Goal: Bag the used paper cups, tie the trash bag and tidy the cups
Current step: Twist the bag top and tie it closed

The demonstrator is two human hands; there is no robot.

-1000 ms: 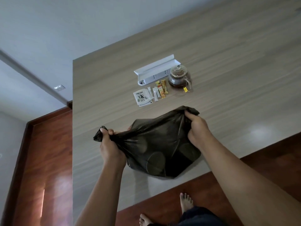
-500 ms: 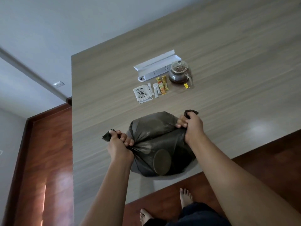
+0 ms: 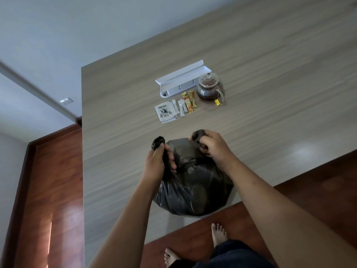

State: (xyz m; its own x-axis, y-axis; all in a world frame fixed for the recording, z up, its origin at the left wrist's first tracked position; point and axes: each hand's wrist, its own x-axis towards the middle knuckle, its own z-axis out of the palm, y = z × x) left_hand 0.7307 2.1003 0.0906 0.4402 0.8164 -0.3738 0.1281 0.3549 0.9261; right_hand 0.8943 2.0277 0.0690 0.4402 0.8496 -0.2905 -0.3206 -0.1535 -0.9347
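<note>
A bulging black trash bag (image 3: 195, 184) sits near the front edge of the wooden table (image 3: 119, 144). My left hand (image 3: 157, 164) grips the bag's left corner, whose bunched end sticks up above my fingers. My right hand (image 3: 213, 145) grips the right corner, twisted into a dark knob at my fingertips. The two corners are held close together above the bag. The cups are hidden inside the bag; no loose cup is in view.
Farther back on the table lie a white power strip (image 3: 183, 79), a glass teapot (image 3: 209, 87) with dark tea, several drink sachets (image 3: 186, 104) and a tea packet (image 3: 166, 113). My bare feet (image 3: 218, 234) stand on the red wood floor below the table edge.
Both hands have drawn the bag's corners inward and upward, from spread wide apart to close together over the bag. The bag has bunched into a rounder bundle.
</note>
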